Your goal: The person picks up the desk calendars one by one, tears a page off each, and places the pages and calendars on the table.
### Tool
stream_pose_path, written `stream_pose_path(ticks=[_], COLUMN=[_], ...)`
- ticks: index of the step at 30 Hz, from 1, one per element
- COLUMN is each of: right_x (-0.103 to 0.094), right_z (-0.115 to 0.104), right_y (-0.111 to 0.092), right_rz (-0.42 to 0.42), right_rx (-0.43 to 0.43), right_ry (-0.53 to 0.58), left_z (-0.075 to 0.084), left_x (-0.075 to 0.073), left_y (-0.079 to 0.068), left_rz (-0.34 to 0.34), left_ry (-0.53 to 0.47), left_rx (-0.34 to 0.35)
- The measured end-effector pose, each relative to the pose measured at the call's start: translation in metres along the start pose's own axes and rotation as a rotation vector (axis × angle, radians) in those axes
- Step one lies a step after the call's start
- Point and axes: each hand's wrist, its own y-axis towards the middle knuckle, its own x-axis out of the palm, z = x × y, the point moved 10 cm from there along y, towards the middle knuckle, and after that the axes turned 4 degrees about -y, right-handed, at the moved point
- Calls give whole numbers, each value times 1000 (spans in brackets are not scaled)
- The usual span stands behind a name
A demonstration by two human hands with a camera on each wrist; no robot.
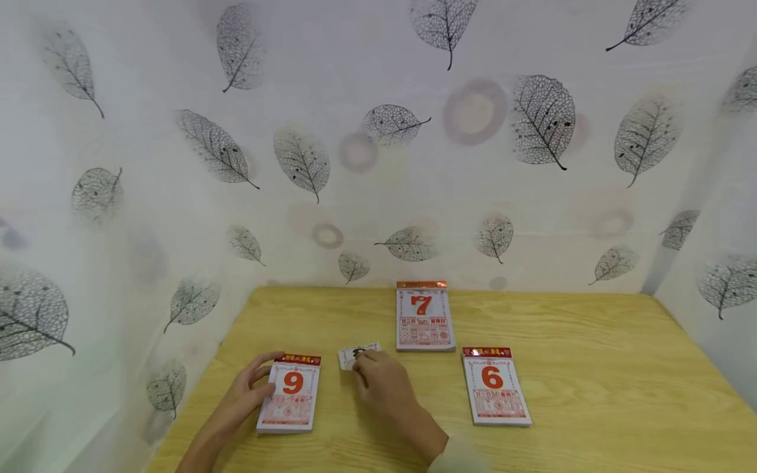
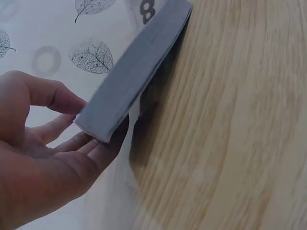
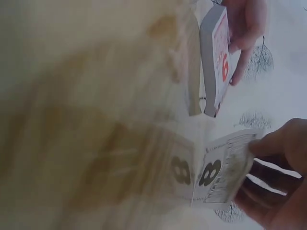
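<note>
My left hand [image 1: 239, 394] grips the left side of a tear-off calendar pad [image 1: 290, 408] with a red 9 and a red-and-gold header. In the left wrist view, the thumb lies on one face of the pad's thick white edge [image 2: 134, 72], the fingers on the other. To its right, my right hand [image 1: 387, 387] pinches a loose calendar sheet [image 1: 347, 358] by its near edge. A black 8 shows on that sheet [image 3: 223, 167] in the right wrist view, where the paper bends near the fingers. The fingers cover part of the sheet in the head view.
A calendar pad with a red 7 [image 1: 424, 323] lies at the back centre of the wooden table [image 1: 603, 374]. Another pad with a red 6 [image 1: 498, 391] lies right of my right hand. White leaf-print sheeting [image 1: 378, 190] rises behind and beside the table.
</note>
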Motion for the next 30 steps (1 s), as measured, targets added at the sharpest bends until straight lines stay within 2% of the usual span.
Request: stream_pose_path(ticks=[4, 10, 16, 20, 25, 27, 30], right_x=[19, 33, 49, 59, 62, 61, 61], right_z=[-6, -18, -32, -36, -39, -41, -45], right_y=[-5, -9, -9, -8, -10, -11, -13], right_rz=[-116, -177, -274, -345, -353, -363, -400], right_rx=[50, 97, 122, 168, 202, 206, 208], right_ry=[0, -71, -124, -165, -233, -248, -239], left_z=[0, 6, 15, 21, 28, 29, 26], left_x=[-1, 2, 0, 0, 0, 0, 0], left_y=[0, -1, 1, 1, 1, 1, 3], left_rz=[14, -11, 68, 93, 121, 130, 119], left_ry=[80, 227, 445, 556, 666, 688, 700], left_rx=[27, 112, 125, 169, 233, 236, 204])
